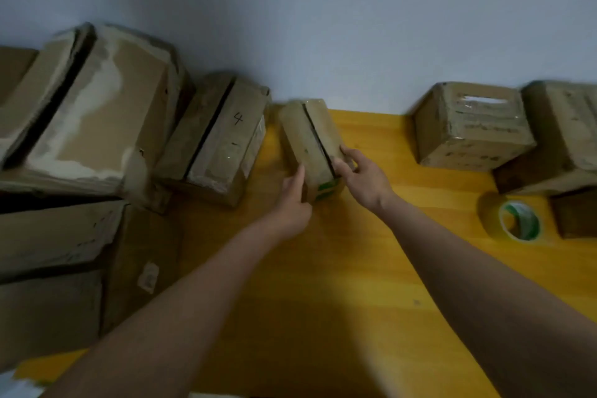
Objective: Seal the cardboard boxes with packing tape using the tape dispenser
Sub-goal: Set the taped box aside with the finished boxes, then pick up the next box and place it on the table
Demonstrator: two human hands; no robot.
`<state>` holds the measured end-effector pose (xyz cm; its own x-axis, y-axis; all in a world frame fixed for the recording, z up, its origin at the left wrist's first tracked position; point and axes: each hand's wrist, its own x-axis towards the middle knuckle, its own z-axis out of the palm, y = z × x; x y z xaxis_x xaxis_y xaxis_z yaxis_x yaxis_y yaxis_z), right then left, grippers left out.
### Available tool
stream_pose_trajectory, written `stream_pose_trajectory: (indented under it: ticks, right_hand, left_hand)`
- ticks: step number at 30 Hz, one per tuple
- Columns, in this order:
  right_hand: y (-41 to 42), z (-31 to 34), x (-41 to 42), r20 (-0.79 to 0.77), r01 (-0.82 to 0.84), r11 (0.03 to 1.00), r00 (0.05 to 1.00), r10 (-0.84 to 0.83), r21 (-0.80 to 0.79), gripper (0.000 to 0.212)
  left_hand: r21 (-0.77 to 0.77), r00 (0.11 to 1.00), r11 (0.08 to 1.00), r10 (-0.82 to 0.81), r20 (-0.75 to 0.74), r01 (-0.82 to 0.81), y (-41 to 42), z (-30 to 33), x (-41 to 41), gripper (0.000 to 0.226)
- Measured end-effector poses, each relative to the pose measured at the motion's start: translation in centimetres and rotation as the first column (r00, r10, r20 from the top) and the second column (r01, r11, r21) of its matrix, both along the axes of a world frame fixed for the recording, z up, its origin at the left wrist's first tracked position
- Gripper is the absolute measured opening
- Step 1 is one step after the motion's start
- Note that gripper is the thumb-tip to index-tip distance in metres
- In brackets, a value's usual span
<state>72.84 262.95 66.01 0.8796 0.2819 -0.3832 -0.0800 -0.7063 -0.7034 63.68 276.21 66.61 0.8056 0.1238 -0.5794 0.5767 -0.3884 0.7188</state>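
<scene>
Cardboard boxes are lining the far edge of the yellow worktop (371,268), against the pale wall (323,10). Near the centre of the frame a small box (311,139) is standing with a dark seam running along its top and a green mark on its near end. Both hands are holding it: the left hand (292,203) is pressing its fingers against the box's left side, and the right hand (361,176) is curling its fingers over the right edge near the seam. So each hand's grip is closed around that small box.

Left of it, a box marked "4" (216,139) is sitting with its flaps parted by a dark gap. Further toward the upper left, a large worn box (106,107) is showing pale torn patches, and another big box (64,268) is filling the lower left. At the right, a taped box (471,129) is resting beside a larger box (562,139). A roll of packing tape (513,220) with a green-and-white core is lying at the right of the frame, well apart from the hands.
</scene>
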Motion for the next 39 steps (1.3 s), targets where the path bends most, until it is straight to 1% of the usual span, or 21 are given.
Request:
stream_pose_trajectory:
  ticks: [3,5,7,8,9,11,12,13,14,15,17,18,20,22,26,28,30,31,34,36,39]
  right_hand:
    - [-2.9,0.4,-2.3,-0.029,0.034,0.999,0.999,-0.034,-0.003,0.071]
    - [-4.9,0.4,-3.8,-0.001,0.047,0.998,0.999,-0.047,-0.05,0.08]
    - [-6.8,0.2,-5.3,0.022,0.075,0.992,0.997,-0.074,-0.099,0.081]
    - [-7.7,0.0,-6.1,0.029,0.084,0.991,0.996,-0.081,-0.107,0.08]
    - [-8.5,-0.1,-6.9,0.036,0.086,0.991,0.996,-0.083,-0.107,0.078]
    - [-9.9,-0.1,-8.2,0.043,0.083,0.991,0.996,-0.079,-0.1,0.076]
    - [-10.4,-0.2,-8.6,0.04,0.08,0.992,0.996,-0.076,-0.098,0.075]
    - [-10.8,-0.1,-8.9,0.036,0.074,0.993,0.997,-0.071,-0.097,0.074]
    - [-11.1,-0.1,-9.1,0.032,0.066,0.993,0.997,-0.063,-0.097,0.074]
    - [-11.4,-0.1,-9.3,0.033,0.047,0.994,0.998,-0.044,-0.102,0.075]
    - [-12.0,0.0,-9.6,0.025,0.012,0.995,1.0,-0.009,-0.102,0.074]
    - [-12.4,0.0,-9.8,0.012,0.004,0.995,1.0,-0.003,-0.095,0.074]
    - [-13.5,0.2,-10.2,-0.032,0.016,0.998,0.999,-0.018,-0.068,0.072]
    - [-15.3,0.3,-10.8,-0.051,0.044,0.998,0.998,-0.046,-0.042,0.071]
    - [-19.4,-0.1,-12.6,-0.031,-0.007,0.999,1.0,0.006,-0.032,0.068]
    - [-20.7,-0.3,-13.4,-0.005,-0.03,0.999,1.0,0.03,-0.015,0.068]
    - [-21.4,-0.4,-13.9,0.014,-0.038,0.999,0.999,0.038,0.013,0.067]
    - [-21.6,-0.5,-14.0,0.022,-0.046,0.999,0.999,0.046,0.024,0.066]
    - [-21.9,-0.9,-13.8,0.037,-0.075,0.996,0.997,0.074,0.049,0.066]
    - [-22.0,-0.7,-13.4,0.007,-0.09,0.994,0.996,0.09,0.064,0.065]
    - [-22.5,-0.3,-12.9,-0.041,-0.151,0.988,0.987,0.152,0.034,0.06]
  left_hand:
    - [-0.032,0.991,0.99,-0.135,-0.009,0.135,-3.3,-0.6,-2.8,0.08]
    - [-0.037,0.968,0.967,-0.251,0.015,0.251,-5.3,-1.0,-5.0,0.081]
    - [0.006,0.925,0.928,-0.373,0.071,0.373,-6.6,-1.3,-7.0,0.075]
    - [0.064,0.911,0.92,-0.391,0.132,0.386,-6.8,-1.3,-7.7,0.068]
    - [0.143,0.906,0.93,-0.364,0.217,0.339,-6.6,-1.1,-8.0,0.059]
    - [0.359,0.89,0.922,-0.281,0.36,0.145,-5.4,-0.5,-7.2,0.051]
    - [0.468,0.885,0.881,-0.27,0.379,0.068,-4.5,-0.2,-6.4,0.056]
    - [0.543,0.896,0.838,-0.277,0.347,0.048,-3.6,-0.1,-5.3,0.066]
    - [0.563,0.919,0.821,-0.286,0.272,0.089,-2.7,0.1,-4.2,0.077]
    - [0.513,0.938,0.842,-0.295,0.18,0.166,-2.3,0.4,-3.2,0.087]
    - [0.327,0.947,0.901,-0.318,0.047,0.286,-2.5,0.4,-2.0,0.094]
    - [0.291,0.944,0.904,-0.33,0.012,0.312,-3.1,0.3,-2.0,0.093]
    - [0.351,0.944,0.882,-0.328,-0.025,0.316,-5.2,-0.2,-3.3,0.09]
    - [0.426,0.95,0.861,-0.311,0.009,0.277,-7.9,-0.6,-5.9,0.09]
    - [0.414,0.96,0.89,-0.257,0.111,0.191,-13.1,-1.2,-11.8,0.086]
    - [0.451,0.961,0.884,-0.219,0.17,0.121,-14.7,-1.1,-13.4,0.082]
    - [0.567,0.939,0.823,-0.228,0.257,0.044,-15.5,-0.7,-14.0,0.084]
    - [0.625,0.924,0.778,-0.282,0.258,0.063,-15.8,-0.6,-13.8,0.093]
    - [0.756,0.826,0.566,-0.56,0.06,0.329,-16.3,-0.4,-12.3,0.126]
    - [0.783,0.764,0.443,-0.642,-0.062,0.436,-16.4,-0.5,-10.8,0.133]
    - [0.788,0.696,0.314,-0.692,-0.193,0.53,-17.0,-0.9,-9.0,0.132]
